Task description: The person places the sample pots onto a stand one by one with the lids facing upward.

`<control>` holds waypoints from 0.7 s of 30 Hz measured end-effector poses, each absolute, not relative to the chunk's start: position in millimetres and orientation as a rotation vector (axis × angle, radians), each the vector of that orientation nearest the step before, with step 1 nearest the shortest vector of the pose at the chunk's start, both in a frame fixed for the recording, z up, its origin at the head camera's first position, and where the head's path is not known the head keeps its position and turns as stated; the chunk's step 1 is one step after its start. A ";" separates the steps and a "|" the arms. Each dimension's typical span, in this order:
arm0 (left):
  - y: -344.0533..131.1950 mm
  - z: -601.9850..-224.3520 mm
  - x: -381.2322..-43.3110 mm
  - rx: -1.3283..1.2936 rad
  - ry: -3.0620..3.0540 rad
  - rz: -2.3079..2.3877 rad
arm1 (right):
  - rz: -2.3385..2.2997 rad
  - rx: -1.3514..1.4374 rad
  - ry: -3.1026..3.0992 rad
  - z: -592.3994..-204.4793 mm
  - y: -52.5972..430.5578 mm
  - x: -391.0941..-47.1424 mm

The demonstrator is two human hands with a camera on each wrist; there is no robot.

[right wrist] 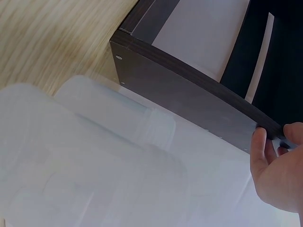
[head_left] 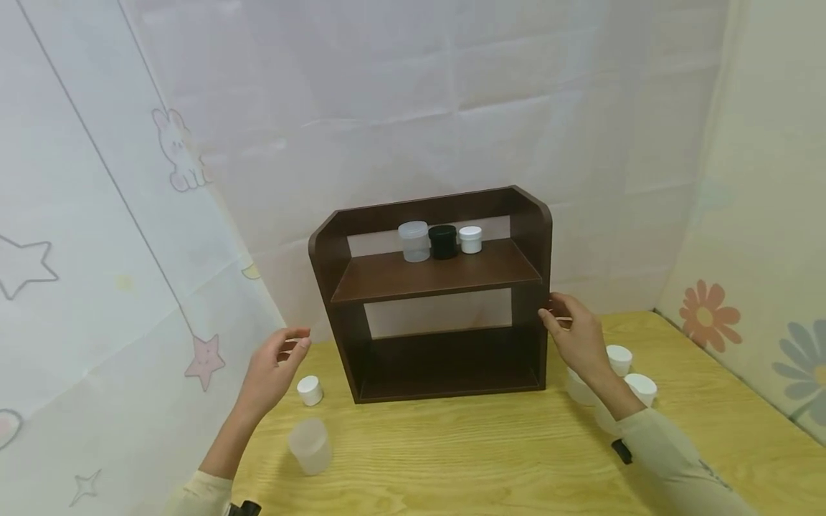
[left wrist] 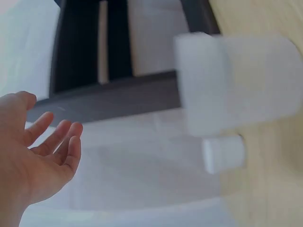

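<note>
A dark brown two-tier shelf (head_left: 439,287) stands on the wooden table. My right hand (head_left: 577,340) holds the front edge of its right side panel. In the right wrist view the thumb of that hand (right wrist: 279,175) lies at the edge and the fingers at the panel's outer face. My left hand (head_left: 274,373) is in the air left of the shelf, apart from it, fingers loosely bent and holding nothing; the left wrist view shows its palm (left wrist: 38,165). On the upper tier stand a translucent jar (head_left: 414,242), a black jar (head_left: 443,242) and a small white jar (head_left: 471,240).
Below my left hand stand a small white jar (head_left: 310,391) and a larger translucent jar (head_left: 310,446). Beside my right forearm are several jars with white lids (head_left: 641,388), partly hidden by the arm. Patterned wall sheets (head_left: 174,287) border the wooden table (head_left: 452,459).
</note>
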State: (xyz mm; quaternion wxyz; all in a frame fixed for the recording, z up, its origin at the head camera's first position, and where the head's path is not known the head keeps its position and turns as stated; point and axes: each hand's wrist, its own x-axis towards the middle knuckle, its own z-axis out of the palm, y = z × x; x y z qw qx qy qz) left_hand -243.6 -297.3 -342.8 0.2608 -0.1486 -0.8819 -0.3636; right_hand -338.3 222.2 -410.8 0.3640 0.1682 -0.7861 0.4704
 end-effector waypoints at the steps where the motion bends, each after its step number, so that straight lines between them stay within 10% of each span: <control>1: -301.4 -348.1 -246.8 -0.398 -2.388 -0.983 | 1.211 0.428 -2.024 -410.5 221.8 -338.1; 21: -359.8 -422.2 -286.6 -0.392 -2.848 -0.749 | 1.194 0.415 -2.021 -410.2 219.7 -336.9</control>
